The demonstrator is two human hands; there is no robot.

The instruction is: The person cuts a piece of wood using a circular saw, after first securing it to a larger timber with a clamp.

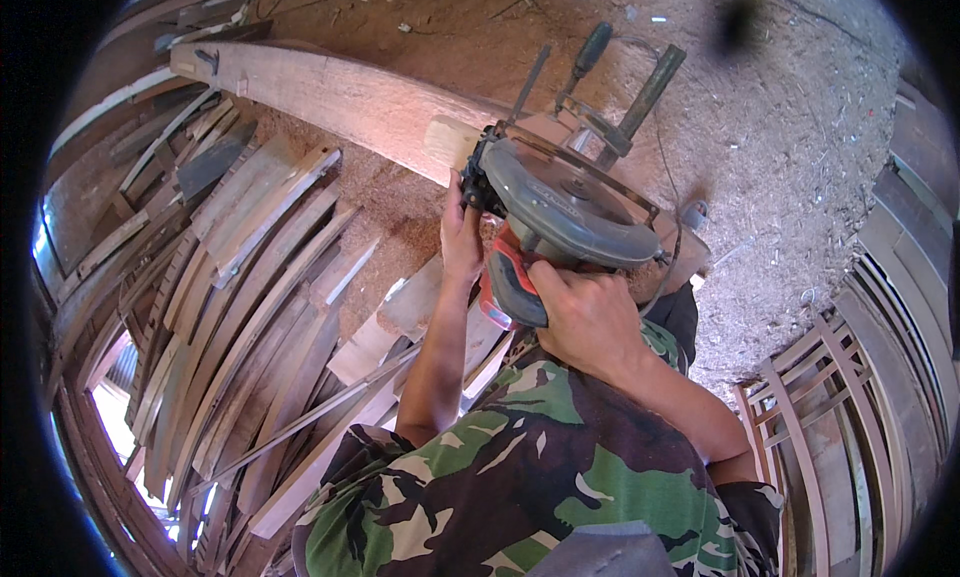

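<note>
A circular saw (570, 202) with a grey blade guard and a red and black body sits tilted at the right end of a long wooden beam (330, 97). My right hand (590, 312) is wrapped round its rear handle. At the saw's front edge, my left hand (462, 239) is closed against the black base fittings, its fingertips partly hidden. A short pale wood block (450, 142) lies on the beam just beyond my left fingers. Behind the saw stands a metal bar clamp (640, 102) with a dark handle. The blade shows in part beside the guard.
Many curved and straight boards (270, 307) are stacked along the left, close to my left arm. A wooden lattice frame (820, 397) and more boards lean at the right. Sawdust covers the floor (800, 127). A thin cable (672, 177) runs beside the saw.
</note>
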